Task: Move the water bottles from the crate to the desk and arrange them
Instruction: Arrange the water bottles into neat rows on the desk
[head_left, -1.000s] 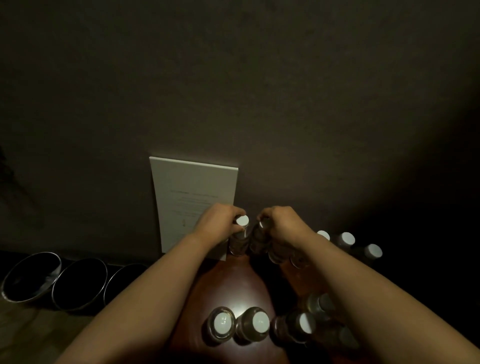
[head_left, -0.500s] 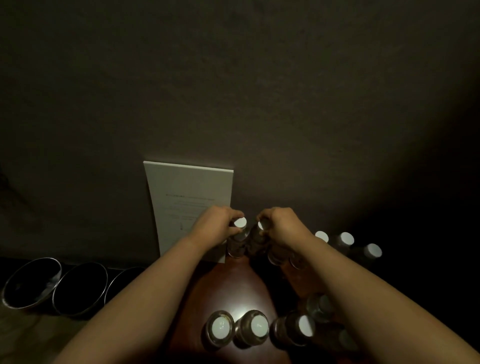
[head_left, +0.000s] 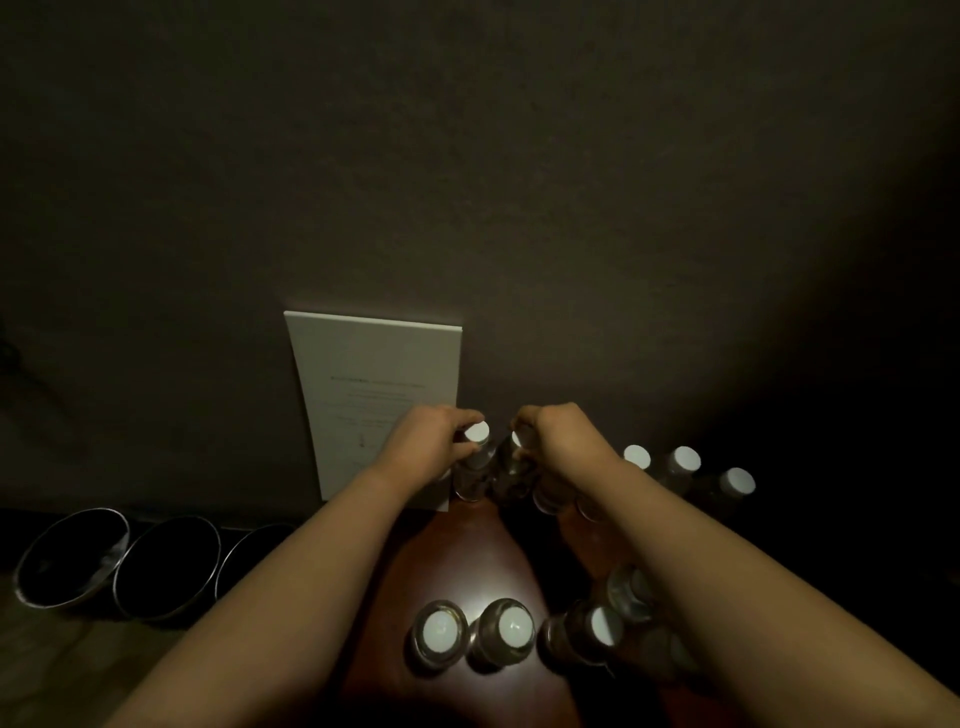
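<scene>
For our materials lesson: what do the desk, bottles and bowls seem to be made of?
Desk: probably varnished wood, reddish-brown with a glossy glare.
Bottles: likely clear plastic, see-through bodies, matte white caps.
Bowls: apparently metal, with thin bright rims and dark insides.
</scene>
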